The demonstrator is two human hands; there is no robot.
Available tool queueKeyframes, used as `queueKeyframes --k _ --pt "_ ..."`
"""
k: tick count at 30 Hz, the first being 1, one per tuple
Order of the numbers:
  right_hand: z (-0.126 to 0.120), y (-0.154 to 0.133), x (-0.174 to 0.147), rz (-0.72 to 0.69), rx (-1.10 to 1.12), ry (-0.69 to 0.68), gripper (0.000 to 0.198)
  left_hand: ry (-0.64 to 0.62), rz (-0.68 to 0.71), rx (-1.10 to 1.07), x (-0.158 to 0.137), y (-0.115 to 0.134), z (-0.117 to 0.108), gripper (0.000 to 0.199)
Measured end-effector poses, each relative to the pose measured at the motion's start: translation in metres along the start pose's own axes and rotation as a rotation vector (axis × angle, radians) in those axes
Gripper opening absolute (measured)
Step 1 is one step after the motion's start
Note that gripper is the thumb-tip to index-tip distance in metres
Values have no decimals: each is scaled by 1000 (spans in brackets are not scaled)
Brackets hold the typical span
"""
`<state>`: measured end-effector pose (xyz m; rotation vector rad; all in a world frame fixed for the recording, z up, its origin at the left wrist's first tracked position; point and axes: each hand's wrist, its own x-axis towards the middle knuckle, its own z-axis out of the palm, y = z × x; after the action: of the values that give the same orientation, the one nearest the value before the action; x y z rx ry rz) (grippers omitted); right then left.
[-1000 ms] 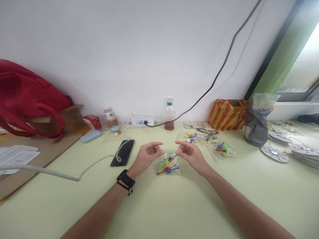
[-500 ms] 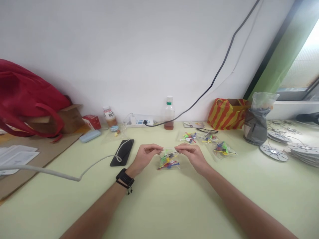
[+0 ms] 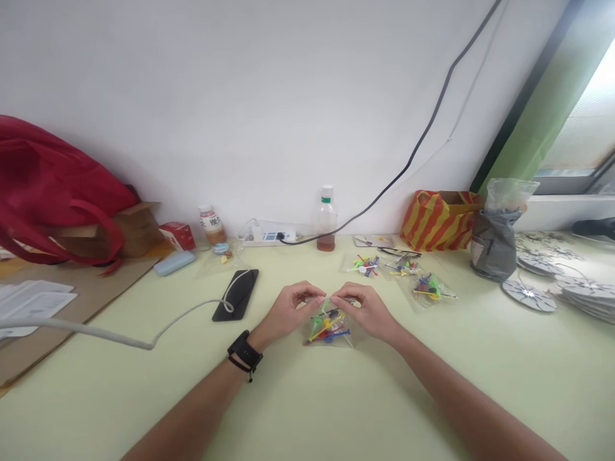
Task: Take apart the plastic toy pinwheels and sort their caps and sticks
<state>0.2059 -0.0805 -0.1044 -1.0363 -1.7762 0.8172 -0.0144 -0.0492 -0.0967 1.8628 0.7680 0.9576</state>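
A clear plastic bag [image 3: 328,330] with small red, yellow, green and blue plastic pieces hangs between my two hands, low over the table. My left hand [image 3: 294,308] pinches its top edge between thumb and fingers. On the other side my right hand [image 3: 368,308] grips the same edge, its thumb close to the left thumb. The bag's top is partly hidden behind the fingers. Beyond my right hand lie several similar bags of colourful pieces, among them one bag [image 3: 432,289] with green and yellow parts.
A black phone [image 3: 236,294] with a pale cable lies to the left. At the wall stand a bottle [image 3: 327,221], a power strip [image 3: 269,234] and a striped bag [image 3: 435,221]. Grey discs [image 3: 528,294] are at right, a red bag [image 3: 57,186] at left.
Both hands have drawn closer together along the bag's top edge, so the thumbs nearly meet. The bag has come slightly lower and nearer to me.
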Motion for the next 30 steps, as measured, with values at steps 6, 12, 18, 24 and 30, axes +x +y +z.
queueKeyframes --k 6,12,18,24,30 --pt "-7 -1 0 -35 -88 -35 26 -45 -39 44 1 -2 -4 24" --pt "-20 -4 -1 -55 -234 -169 28 -122 -123 59 2 -1 -9 31" --pt "-31 -10 1 26 -172 -297 29 -154 -168 -22 2 -1 -11 30" --pt "-36 -13 0 92 -138 -345 33 -115 -220 -125 3 -4 -14 27" --pt "-43 -12 1 125 -86 -317 47 -33 -231 -149 3 -6 -16 30"
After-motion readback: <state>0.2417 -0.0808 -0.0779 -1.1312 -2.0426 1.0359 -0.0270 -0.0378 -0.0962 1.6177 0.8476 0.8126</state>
